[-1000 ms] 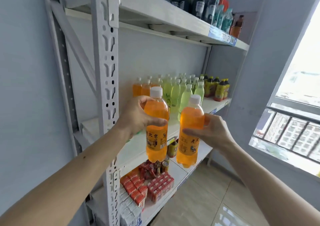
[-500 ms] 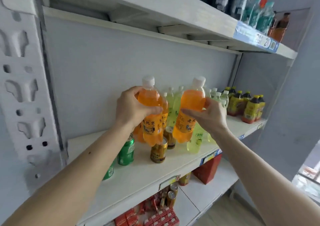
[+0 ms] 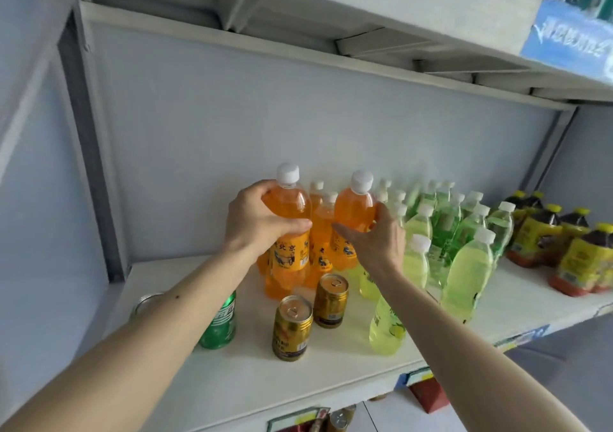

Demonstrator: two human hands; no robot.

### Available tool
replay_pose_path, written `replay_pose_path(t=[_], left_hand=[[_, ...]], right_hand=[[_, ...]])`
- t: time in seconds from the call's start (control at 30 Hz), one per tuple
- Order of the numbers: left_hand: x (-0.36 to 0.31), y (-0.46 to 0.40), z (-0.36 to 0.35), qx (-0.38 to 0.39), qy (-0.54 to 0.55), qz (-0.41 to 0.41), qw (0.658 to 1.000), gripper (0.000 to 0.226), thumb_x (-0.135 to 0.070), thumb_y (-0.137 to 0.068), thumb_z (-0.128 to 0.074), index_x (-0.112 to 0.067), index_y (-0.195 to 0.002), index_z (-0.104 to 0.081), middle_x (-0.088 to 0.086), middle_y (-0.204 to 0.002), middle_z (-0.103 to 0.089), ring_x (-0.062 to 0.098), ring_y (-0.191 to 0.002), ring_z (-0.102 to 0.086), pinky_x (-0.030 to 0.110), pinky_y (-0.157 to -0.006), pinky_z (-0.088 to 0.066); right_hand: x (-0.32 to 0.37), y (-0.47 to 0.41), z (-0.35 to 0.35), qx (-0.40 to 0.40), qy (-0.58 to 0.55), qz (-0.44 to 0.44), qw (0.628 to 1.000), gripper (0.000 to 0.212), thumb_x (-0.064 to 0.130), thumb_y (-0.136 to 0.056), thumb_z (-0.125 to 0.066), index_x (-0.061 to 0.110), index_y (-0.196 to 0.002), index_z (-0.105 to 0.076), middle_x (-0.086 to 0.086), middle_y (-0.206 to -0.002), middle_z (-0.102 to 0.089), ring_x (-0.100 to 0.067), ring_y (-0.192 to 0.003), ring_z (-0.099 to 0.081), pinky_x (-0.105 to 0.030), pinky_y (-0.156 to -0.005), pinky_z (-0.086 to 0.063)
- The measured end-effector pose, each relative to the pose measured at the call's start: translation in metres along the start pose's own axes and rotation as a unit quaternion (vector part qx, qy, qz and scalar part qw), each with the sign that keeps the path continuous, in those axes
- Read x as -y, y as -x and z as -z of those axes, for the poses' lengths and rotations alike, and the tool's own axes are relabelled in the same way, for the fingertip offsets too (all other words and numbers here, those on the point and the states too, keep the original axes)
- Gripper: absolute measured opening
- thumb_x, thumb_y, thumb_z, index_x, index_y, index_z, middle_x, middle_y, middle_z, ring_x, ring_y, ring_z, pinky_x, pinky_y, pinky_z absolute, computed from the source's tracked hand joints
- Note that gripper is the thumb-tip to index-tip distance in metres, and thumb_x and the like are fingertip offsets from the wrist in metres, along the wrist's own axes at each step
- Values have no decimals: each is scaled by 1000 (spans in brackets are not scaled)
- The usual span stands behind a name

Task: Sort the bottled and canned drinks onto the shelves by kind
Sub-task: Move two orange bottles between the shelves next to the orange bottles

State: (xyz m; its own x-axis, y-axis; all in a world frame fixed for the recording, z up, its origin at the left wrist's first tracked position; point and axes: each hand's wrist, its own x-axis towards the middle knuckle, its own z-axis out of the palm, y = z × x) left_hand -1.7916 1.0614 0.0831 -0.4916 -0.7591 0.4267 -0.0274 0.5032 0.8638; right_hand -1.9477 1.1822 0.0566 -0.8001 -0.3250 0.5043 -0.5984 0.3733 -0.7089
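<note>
Two orange soda bottles were up at the middle shelf [image 3: 232, 382], one in each hand! The left hand [image 3: 255, 222] was wrapped round the shoulder of the left orange bottle [image 3: 288, 232], thumb across the front, and that bottle's base looked to be at or just above the board. The right hand [image 3: 378, 242] curled round the right orange bottle [image 3: 353, 212] at the same height, held a little higher, over more orange bottles [image 3: 320, 229] already standing against the back. Full bottles, so likely weighty, the smooth plastic a touch slippery and the walls giving under a squeeze; the shoulder hold above the label seemed the sound one, firm but not crushing. Room was tight: two gold cans [image 3: 292, 329] stood just in front of the orange group, a green can [image 3: 220, 319] sat near the left forearm, and pale green bottles [image 3: 464, 266] crowded the right, one close under the right forearm. Open board lay to the left, toward the upright and back wall. The upper shelf [image 3: 365, 10] hung well above the caps, so plenty of headroom.
</note>
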Motion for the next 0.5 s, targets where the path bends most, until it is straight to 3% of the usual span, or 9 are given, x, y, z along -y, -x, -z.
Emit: replay_pose_path(t=[0.23, 0.33, 0.5], left_hand=[[19, -15, -13, 11, -23, 23, 999, 78, -34, -48, -95, -23, -119, -66, -4, -115, -68, 17, -103, -60, 32, -85, -51], [26, -17, -18, 20, -27, 37, 999, 82, -37, -44, -96, -25, -119, -65, -3, -117, -68, 20, -107, -62, 43, -90, -55], [34, -18, -24, 33, -23, 56, 998, 84, -34, -41, -97, -26, -118, -66, -3, -117, -69, 21, -107, -63, 46, -91, -55]], right_hand=[[-17, -6, -16, 19, 4, -4, 1000, 72, 52, -63, -85, 14, -119, -60, -4, -102, -72, -20, -83, -66, -34, -67, -57], [-16, -8, -13, 32, 18, 7, 999, 70, 51, -66, -84, 13, -119, -60, -4, -100, -72, -11, -69, -62, -25, -59, -49], [-15, -11, -13, 62, 35, 6, 997, 71, 56, -62, -83, 14, -114, -61, -4, -101, -71, -22, -84, -67, -38, -68, -58]])
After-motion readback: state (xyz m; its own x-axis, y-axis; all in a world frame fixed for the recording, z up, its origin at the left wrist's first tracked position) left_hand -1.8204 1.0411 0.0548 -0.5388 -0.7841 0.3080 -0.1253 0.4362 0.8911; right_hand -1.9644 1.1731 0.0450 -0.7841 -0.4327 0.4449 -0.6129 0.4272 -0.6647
